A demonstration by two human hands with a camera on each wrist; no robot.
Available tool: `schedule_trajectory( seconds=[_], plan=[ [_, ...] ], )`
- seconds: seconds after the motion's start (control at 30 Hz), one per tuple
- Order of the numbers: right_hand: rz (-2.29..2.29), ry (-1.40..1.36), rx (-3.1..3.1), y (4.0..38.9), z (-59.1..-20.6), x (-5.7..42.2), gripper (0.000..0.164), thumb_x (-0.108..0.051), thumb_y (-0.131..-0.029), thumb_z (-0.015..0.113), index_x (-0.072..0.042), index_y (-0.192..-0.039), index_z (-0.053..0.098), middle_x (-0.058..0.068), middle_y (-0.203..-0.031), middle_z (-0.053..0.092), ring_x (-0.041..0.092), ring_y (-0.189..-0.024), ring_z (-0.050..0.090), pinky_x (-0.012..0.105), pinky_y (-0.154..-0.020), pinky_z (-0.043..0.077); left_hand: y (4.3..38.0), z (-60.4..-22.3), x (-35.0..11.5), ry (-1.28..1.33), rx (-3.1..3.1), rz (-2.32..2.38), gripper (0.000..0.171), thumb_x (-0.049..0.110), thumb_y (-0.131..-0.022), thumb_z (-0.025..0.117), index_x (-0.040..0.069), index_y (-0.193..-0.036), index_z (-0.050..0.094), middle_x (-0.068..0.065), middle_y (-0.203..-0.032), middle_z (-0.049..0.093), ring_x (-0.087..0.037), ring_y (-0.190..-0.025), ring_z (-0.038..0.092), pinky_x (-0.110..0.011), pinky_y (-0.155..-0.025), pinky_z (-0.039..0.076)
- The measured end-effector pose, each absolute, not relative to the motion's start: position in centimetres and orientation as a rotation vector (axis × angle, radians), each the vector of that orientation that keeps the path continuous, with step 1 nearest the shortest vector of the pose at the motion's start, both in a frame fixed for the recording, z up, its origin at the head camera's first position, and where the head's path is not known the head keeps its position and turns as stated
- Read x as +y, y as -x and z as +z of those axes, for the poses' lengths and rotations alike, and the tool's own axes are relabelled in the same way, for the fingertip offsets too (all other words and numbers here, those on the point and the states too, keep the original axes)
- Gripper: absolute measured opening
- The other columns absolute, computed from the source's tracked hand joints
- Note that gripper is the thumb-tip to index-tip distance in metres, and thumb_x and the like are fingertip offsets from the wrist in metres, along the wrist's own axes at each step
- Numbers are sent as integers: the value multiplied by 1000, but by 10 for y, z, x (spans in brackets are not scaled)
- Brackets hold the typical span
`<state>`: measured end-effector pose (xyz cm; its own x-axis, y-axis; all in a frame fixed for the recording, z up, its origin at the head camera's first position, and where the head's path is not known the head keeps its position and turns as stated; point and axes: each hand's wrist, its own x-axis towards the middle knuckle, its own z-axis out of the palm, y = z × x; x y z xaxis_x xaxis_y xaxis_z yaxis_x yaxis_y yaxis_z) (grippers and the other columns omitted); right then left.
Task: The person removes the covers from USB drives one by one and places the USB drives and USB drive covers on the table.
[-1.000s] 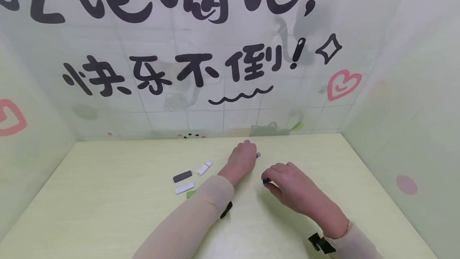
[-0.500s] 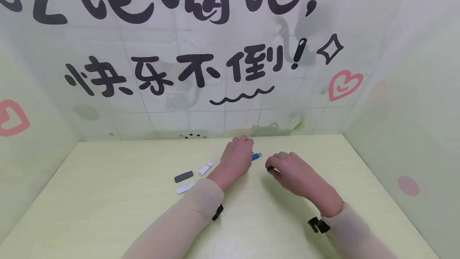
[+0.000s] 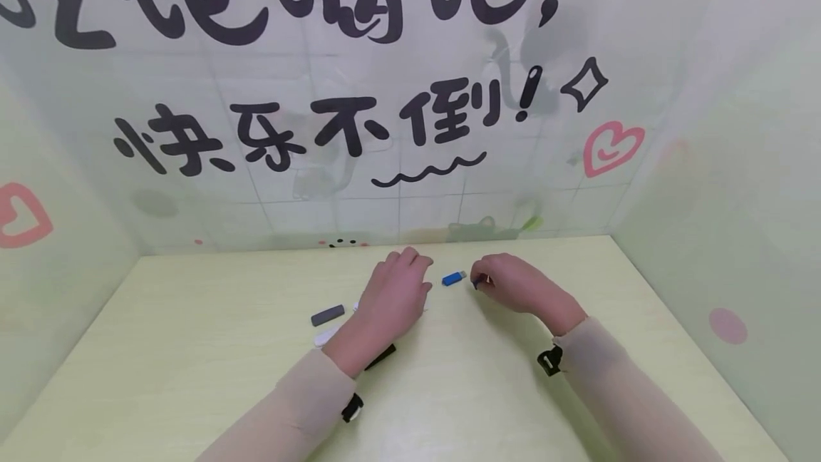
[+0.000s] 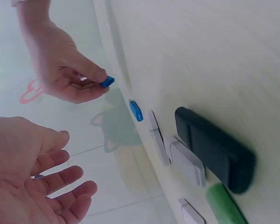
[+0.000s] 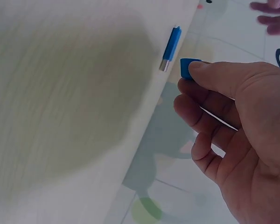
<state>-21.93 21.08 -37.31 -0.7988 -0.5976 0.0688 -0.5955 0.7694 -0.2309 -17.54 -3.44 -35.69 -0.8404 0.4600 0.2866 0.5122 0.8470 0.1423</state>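
My right hand (image 3: 516,284) pinches a small blue cap (image 5: 189,69) between thumb and fingertip, raised over the back of the table. Just left of it, a blue USB flash drive (image 3: 452,279) lies on the table with its metal plug bare, pointing toward the right hand. My left hand (image 3: 393,298) is held over the table to the left of that drive, fingers loosely spread and holding nothing, as the left wrist view also shows. In the head view its wrist and forearm partly cover other flash drives.
A dark grey flash drive (image 3: 328,315) lies left of the left hand, with a white one (image 3: 326,336) partly covered. A black one (image 4: 214,149) and a green one (image 4: 224,204) lie close by. A printed wall (image 3: 308,212) borders the table's back edge.
The left hand has drawn away to the left from the blue flash drive, leaving it in full view. The right hand has moved toward the table's back, carrying the cap.
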Motion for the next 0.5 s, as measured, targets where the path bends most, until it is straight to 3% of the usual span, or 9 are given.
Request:
schedule_trajectory(
  seconds=[0.5],
  plan=[
    [-476, 972, 2830, 239, -379, 206, 12, -5, -93, 65, -12, -96, 73, -4, -93, 68, 12, -79, 57, 29, -76, 50, 126, -364, -101, 642, -2712, -334, 42, 23, -91, 70, 7, -129, 62, -7, -122, 58, -30, -110, 55, -44, -88, 47]
  ],
)
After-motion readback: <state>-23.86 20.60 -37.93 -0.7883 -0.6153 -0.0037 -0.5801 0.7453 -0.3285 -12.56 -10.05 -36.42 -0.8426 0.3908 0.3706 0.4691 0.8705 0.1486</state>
